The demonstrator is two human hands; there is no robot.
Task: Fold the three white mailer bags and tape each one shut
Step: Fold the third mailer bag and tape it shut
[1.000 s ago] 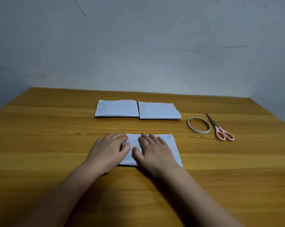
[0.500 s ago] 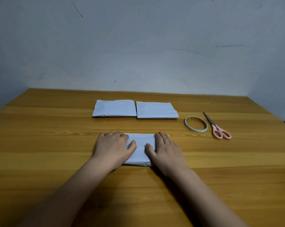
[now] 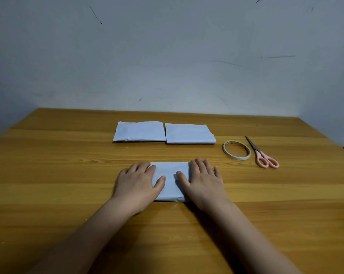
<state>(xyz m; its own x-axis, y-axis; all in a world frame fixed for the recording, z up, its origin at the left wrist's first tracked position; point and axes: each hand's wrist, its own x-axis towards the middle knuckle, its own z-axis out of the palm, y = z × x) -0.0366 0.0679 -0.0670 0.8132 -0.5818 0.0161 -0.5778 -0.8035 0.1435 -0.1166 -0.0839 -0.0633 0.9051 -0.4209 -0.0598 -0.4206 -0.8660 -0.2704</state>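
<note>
A folded white mailer bag [image 3: 170,181] lies flat on the wooden table in front of me. My left hand [image 3: 138,181] presses flat on its left end and my right hand [image 3: 203,179] presses flat on its right end, fingers spread, so only the bag's middle strip shows. Two other folded white bags, one on the left [image 3: 140,131] and one on the right [image 3: 189,133], lie side by side farther back. A roll of tape [image 3: 236,150] and pink-handled scissors [image 3: 261,155] rest to the right.
The wooden table [image 3: 68,175] meets a grey wall at its far edge. Its right edge runs close behind the scissors.
Both hands have slid apart along the near bag, from its middle toward its two ends. The bag now looks narrower from left to right.
</note>
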